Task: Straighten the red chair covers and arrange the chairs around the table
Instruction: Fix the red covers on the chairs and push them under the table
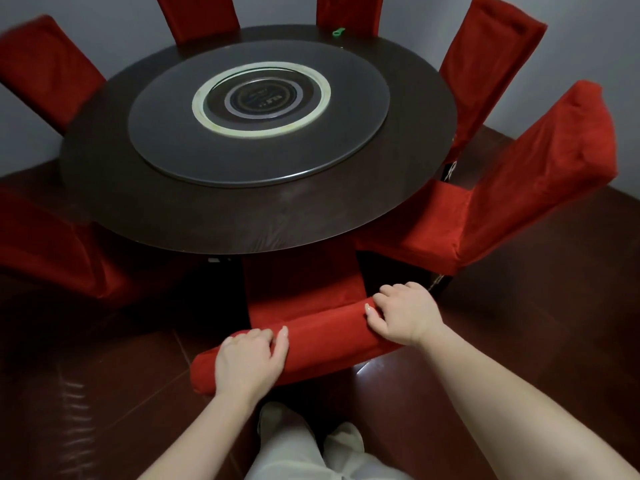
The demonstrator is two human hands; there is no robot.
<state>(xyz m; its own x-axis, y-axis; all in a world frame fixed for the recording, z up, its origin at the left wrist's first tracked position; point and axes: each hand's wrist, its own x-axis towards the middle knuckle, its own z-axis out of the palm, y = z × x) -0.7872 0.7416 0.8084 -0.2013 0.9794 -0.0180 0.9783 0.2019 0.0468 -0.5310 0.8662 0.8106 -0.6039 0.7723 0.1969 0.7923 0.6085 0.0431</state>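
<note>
Dark tiled floor (86,393), round table (180,216) ringed by red-covered chairs (52,67). Nearest chair (322,337) sits front centre, seat under the table edge. Left hand (247,362) grips the left end of its covered top, right hand (403,315) grips the right end, fingers curled.

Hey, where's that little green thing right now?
Head view: the green thing lies at the far rim of the table, right of centre, just before a red chair.

Dim, flat indoor light. Glare patches shine on the glossy floor (367,370) at five and eight o'clock. The ten o'clock chair (45,64) is blurred, and the edges bow outward.
</note>
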